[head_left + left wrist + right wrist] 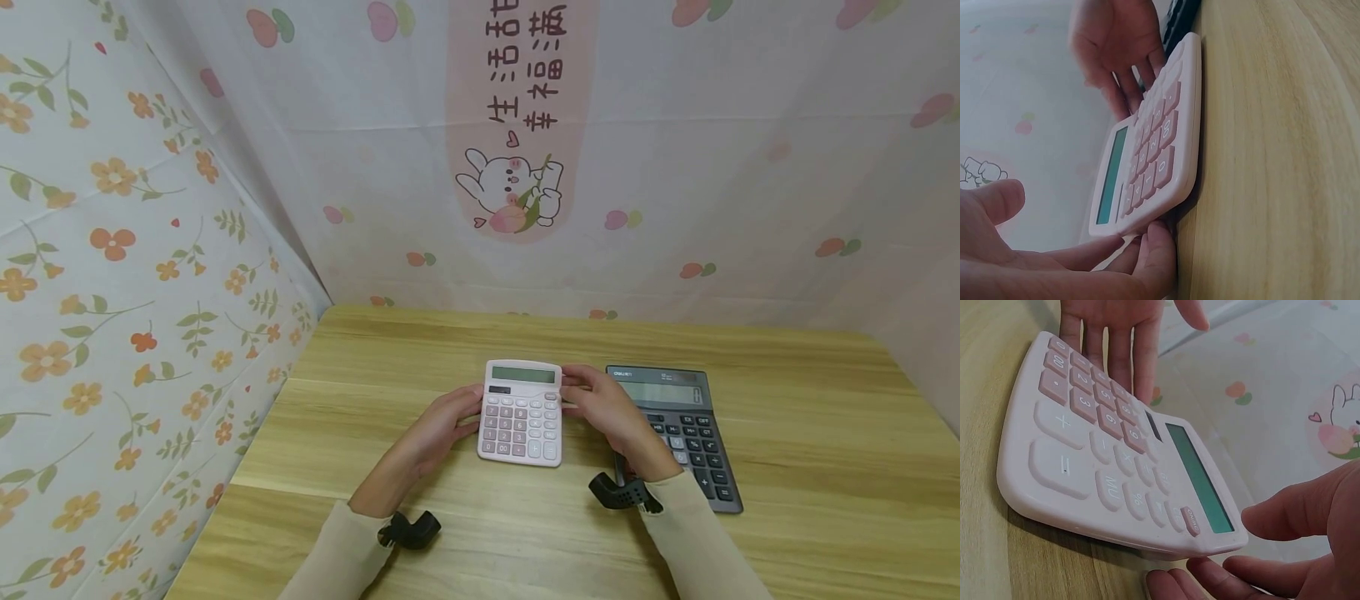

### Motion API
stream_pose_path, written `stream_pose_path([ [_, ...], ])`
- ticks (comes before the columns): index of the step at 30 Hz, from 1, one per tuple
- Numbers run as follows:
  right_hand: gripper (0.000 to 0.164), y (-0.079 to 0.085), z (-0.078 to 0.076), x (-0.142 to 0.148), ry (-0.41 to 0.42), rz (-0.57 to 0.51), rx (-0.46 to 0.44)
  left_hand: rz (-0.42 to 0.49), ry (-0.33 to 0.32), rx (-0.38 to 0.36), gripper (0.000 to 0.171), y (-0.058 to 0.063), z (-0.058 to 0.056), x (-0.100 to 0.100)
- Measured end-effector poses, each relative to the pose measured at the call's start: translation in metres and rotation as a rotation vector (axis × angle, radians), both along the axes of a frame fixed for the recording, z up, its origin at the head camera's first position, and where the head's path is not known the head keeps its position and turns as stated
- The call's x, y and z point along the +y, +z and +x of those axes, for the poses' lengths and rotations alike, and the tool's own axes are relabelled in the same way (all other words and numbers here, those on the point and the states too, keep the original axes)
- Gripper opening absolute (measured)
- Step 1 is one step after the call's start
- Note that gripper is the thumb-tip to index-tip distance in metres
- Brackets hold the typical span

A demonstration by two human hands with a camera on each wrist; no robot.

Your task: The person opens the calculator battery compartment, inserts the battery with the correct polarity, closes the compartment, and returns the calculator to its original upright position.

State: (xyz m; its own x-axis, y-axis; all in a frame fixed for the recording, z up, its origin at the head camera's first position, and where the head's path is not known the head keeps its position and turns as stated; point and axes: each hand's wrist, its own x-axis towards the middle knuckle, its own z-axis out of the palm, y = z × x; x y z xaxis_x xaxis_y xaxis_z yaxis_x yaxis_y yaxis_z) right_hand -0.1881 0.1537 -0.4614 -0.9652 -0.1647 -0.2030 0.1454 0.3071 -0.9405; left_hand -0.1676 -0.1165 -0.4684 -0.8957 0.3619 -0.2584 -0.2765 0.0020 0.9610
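A pale pink calculator (521, 417) with darker pink number keys lies face up on the wooden table, its display at the far end. Beside its left edge is my left hand (442, 423), fingers extended against the side and thumb raised off it in the left wrist view. My right hand (611, 412) is at the upper right edge. In the right wrist view, its thumb (1294, 509) is by the display corner and its fingers (1210, 578) lie low along the side. Neither hand is curled round the calculator.
A larger dark grey calculator (675, 396) lies to the right, partly under my right wrist and forearm. Both wrists wear black camera mounts. A printed cloth (375, 183) hangs behind the wooden table (825, 433), and a floral cloth (150, 333) hangs at the left.
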Motion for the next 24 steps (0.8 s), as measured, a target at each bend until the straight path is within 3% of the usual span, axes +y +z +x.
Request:
stream_pose_path([
  [24,0.045,-0.016,0.002,-0.014,-0.087,0.213,0.14,0.004,-0.016,0.006,0.056,0.0,-0.001,-0.001],
])
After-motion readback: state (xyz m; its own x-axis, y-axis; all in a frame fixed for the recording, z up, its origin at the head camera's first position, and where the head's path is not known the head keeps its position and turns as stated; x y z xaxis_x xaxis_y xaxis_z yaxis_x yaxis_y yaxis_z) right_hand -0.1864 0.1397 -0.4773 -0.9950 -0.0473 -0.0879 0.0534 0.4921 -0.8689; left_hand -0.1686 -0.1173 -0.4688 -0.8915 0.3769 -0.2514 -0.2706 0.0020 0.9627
